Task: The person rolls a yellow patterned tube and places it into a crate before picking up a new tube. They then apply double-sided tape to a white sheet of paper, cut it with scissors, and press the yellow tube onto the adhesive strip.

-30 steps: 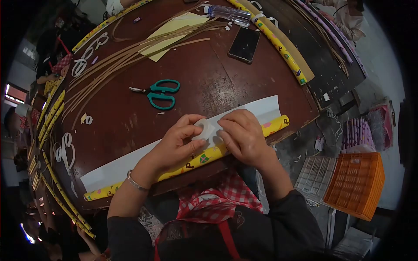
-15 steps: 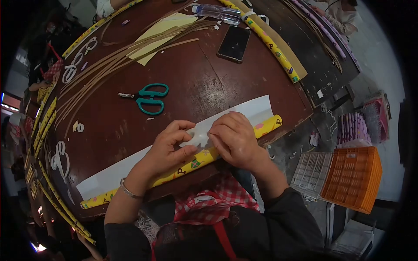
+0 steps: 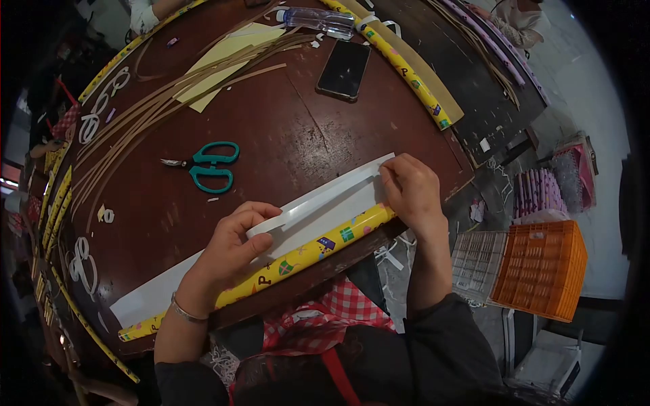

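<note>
A yellow patterned roll lies along the table's near edge, with a white sheet edge showing behind it. Above the sheet a narrow white strip is stretched between my hands. My left hand holds the strip's looped left end between thumb and fingers. At the strip's right end, my right hand is pinched closed by the sheet's right corner. Beyond my left hand lie teal-handled scissors, their blades pointing left.
On the table are a black phone, a plastic bottle, brown strips, white coils and another yellow roll. An orange crate stands at the right. Other people are at the table's far sides.
My right hand has moved right, away from my left hand, and the white strip now spans between them. The whole view has shifted slightly.
</note>
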### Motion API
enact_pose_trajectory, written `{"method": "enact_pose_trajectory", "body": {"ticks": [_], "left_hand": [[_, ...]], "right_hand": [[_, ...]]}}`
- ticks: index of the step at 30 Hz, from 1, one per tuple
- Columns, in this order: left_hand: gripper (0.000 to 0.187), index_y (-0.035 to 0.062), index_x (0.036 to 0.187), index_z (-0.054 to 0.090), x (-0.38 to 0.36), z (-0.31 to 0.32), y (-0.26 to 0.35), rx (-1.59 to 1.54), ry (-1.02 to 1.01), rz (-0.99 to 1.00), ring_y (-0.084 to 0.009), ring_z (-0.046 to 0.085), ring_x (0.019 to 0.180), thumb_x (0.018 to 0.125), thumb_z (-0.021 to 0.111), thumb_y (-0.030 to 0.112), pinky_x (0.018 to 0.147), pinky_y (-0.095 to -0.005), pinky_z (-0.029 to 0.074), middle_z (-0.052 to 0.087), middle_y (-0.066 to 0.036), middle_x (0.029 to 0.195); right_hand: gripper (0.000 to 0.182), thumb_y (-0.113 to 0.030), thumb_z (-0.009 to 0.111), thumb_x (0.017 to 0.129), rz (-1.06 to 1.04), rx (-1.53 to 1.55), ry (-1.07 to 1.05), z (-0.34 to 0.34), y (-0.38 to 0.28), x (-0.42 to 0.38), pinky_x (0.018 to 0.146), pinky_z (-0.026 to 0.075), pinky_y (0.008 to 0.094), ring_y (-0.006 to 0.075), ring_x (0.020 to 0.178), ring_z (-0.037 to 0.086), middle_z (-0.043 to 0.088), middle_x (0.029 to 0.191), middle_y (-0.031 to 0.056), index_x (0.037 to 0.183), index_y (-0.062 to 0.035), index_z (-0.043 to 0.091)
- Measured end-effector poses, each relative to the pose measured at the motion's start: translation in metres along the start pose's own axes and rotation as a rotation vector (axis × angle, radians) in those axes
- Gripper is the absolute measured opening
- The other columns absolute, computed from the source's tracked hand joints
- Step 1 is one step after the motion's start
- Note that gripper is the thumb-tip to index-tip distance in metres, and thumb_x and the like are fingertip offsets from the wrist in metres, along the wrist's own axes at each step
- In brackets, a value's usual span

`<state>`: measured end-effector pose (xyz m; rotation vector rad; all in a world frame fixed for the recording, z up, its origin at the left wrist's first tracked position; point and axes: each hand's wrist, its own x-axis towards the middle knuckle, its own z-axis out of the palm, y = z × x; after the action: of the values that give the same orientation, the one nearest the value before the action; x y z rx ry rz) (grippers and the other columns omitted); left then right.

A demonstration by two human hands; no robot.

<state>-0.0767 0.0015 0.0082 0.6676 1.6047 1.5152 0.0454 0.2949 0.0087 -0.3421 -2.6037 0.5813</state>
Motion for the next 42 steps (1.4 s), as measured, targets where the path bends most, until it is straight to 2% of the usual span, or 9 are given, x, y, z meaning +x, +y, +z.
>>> {"method": "enact_pose_trajectory", "body": {"ticks": [4, 11, 18, 20, 24, 26, 34, 42], "left_hand": [[0.023, 0.0014, 0.082, 0.059, 0.0, 0.0, 0.002, -0.04, 0.002, -0.013, -0.0159, 0.051, 0.109, 0.087, 0.064, 0.023, 0.095, -0.0328, 0.041, 0.056, -0.011, 0.121], [0.019, 0.002, 0.08, 0.058, 0.001, -0.003, 0.006, -0.101, -0.001, -0.04, -0.016, 0.051, 0.108, 0.086, 0.059, 0.02, 0.095, -0.0327, 0.04, 0.056, -0.013, 0.121], [0.017, 0.0016, 0.081, 0.059, 0.002, -0.008, 0.0, -0.169, 0.025, -0.057, -0.0175, 0.052, 0.109, 0.083, 0.061, 0.019, 0.097, -0.0342, 0.041, 0.055, -0.014, 0.121], [0.018, 0.0014, 0.081, 0.059, 0.002, -0.007, 0.001, -0.189, 0.029, -0.058, -0.0178, 0.052, 0.109, 0.083, 0.062, 0.018, 0.098, -0.0345, 0.041, 0.054, -0.015, 0.122], [0.02, 0.0006, 0.081, 0.058, 0.002, -0.007, 0.003, -0.159, 0.044, -0.072, -0.0184, 0.053, 0.109, 0.083, 0.063, 0.02, 0.097, -0.0359, 0.042, 0.054, -0.016, 0.121], [0.021, 0.0004, 0.082, 0.058, 0.002, -0.006, 0.002, -0.163, 0.044, -0.056, -0.0184, 0.053, 0.108, 0.082, 0.063, 0.02, 0.097, -0.0361, 0.043, 0.054, -0.016, 0.121], [0.011, 0.0026, 0.08, 0.059, 0.002, -0.009, -0.001, -0.089, 0.051, -0.073, -0.018, 0.053, 0.107, 0.075, 0.066, 0.01, 0.095, -0.0342, 0.042, 0.056, -0.014, 0.12], [0.011, 0.0031, 0.08, 0.059, 0.002, -0.011, -0.002, -0.058, 0.049, -0.053, -0.0189, 0.055, 0.107, 0.074, 0.068, 0.007, 0.092, -0.0344, 0.045, 0.057, -0.014, 0.119]], "right_hand": [[0.01, -0.013, 0.065, 0.083, 0.09, -0.029, -0.016, -0.006, 0.013, 0.004, 0.067, 0.052, 0.0421, 0.0332, 0.076, 0.065, 0.064, 0.078, 0.0128, 0.083, -0.0039, 0.068], [0.012, -0.014, 0.064, 0.084, 0.216, -0.017, -0.076, -0.01, 0.024, 0.009, 0.069, 0.053, 0.0402, 0.0336, 0.078, 0.066, 0.067, 0.082, 0.0144, 0.085, -0.003, 0.069], [0.012, -0.014, 0.065, 0.084, 0.239, 0.015, -0.131, -0.012, 0.025, 0.016, 0.069, 0.053, 0.0409, 0.0344, 0.076, 0.066, 0.067, 0.081, 0.015, 0.085, -0.0022, 0.069], [0.016, -0.013, 0.065, 0.084, 0.215, -0.005, -0.159, -0.013, 0.026, 0.017, 0.063, 0.052, 0.0362, 0.0292, 0.068, 0.066, 0.066, 0.078, 0.0169, 0.089, 0.0017, 0.069], [0.014, -0.012, 0.066, 0.083, 0.206, -0.026, -0.176, -0.012, 0.026, 0.019, 0.063, 0.052, 0.0361, 0.0292, 0.067, 0.066, 0.066, 0.077, 0.0168, 0.088, 0.0015, 0.069], [0.012, -0.013, 0.065, 0.083, 0.232, -0.043, -0.2, -0.012, 0.024, 0.021, 0.069, 0.052, 0.0416, 0.0348, 0.076, 0.066, 0.066, 0.08, 0.0159, 0.084, -0.002, 0.068], [0.012, -0.013, 0.066, 0.083, 0.233, -0.077, -0.225, -0.012, 0.022, 0.024, 0.068, 0.052, 0.0427, 0.0355, 0.075, 0.065, 0.065, 0.078, 0.016, 0.082, -0.0015, 0.066], [0.011, -0.012, 0.067, 0.082, 0.205, -0.112, -0.222, -0.01, 0.021, 0.024, 0.066, 0.052, 0.0428, 0.0352, 0.074, 0.064, 0.064, 0.077, 0.0155, 0.079, -0.0015, 0.064]]}}
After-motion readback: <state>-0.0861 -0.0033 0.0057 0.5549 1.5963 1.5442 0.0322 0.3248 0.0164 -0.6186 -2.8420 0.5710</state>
